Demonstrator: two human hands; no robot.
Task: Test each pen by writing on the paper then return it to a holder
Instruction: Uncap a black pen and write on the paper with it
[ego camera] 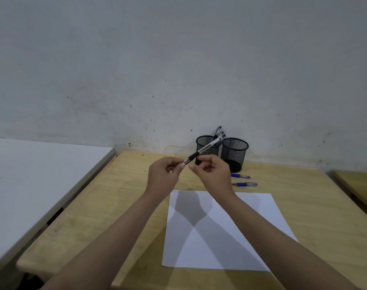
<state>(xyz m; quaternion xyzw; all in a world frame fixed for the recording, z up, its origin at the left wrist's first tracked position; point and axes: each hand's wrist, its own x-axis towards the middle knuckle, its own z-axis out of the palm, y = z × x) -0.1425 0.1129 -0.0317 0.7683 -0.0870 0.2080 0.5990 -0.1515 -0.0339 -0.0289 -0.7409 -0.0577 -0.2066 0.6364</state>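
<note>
Above the top edge of the paper (220, 231), you are holding a black gel pen (202, 150) between both hands: your right hand (212, 171) is pinching its grip while your left hand (164, 174) is pinching the tip end, probably working the cap. The left mesh holder (207, 148) is keeping other pens; the right mesh holder (234, 153) looks empty.

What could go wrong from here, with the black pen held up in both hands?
1. The black pen is pinched only near its tip by the left hand and right hand, so it could slip onto the paper.
2. Its raised rear end sits close to the left holder; a swing might tip it.
3. Two blue pens lie loose and could be knocked.
</note>
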